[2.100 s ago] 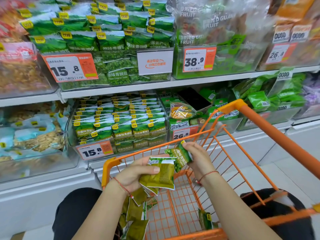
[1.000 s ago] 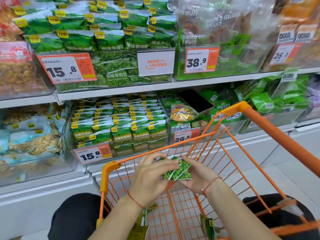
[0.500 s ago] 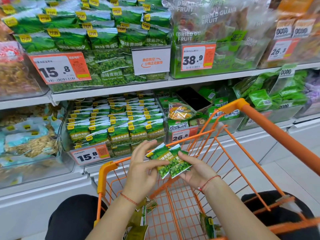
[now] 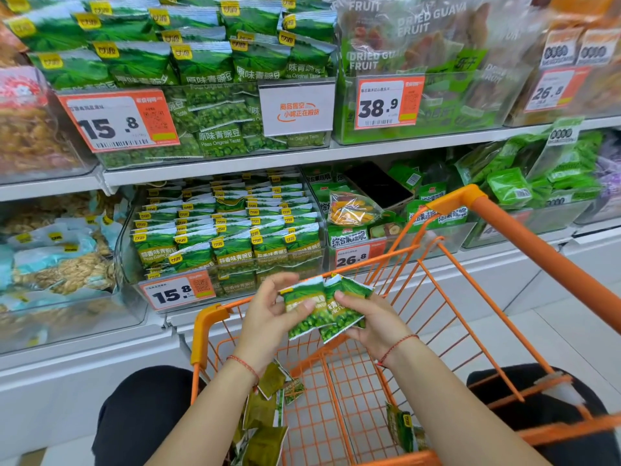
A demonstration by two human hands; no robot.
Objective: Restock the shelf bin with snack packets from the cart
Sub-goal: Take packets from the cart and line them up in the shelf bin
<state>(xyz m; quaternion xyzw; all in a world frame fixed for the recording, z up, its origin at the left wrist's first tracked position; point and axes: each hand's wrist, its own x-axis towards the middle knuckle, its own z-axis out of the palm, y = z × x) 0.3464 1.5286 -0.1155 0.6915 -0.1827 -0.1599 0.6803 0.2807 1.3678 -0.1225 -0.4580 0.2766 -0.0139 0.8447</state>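
A small stack of green pea snack packets is held between both hands above the orange cart. My left hand pinches the stack's left side with thumb on its face. My right hand cups it from the right and below. Straight ahead on the lower shelf sits the clear bin with rows of the same green garlic-pea packets and a 15.8 price tag. More loose packets lie in the cart's bottom left, another packet at its near right.
The upper shelf carries a bin of original-flavour pea packets and dried guava bags. To the right of the target bin is a bin of mixed vegetable crisps. Left bins hold pale nut snacks. The cart handle runs along the right.
Both hands gathered the packets into one squared stack and raised it from inside the cart to just above its front rim, closer to the shelf bin.
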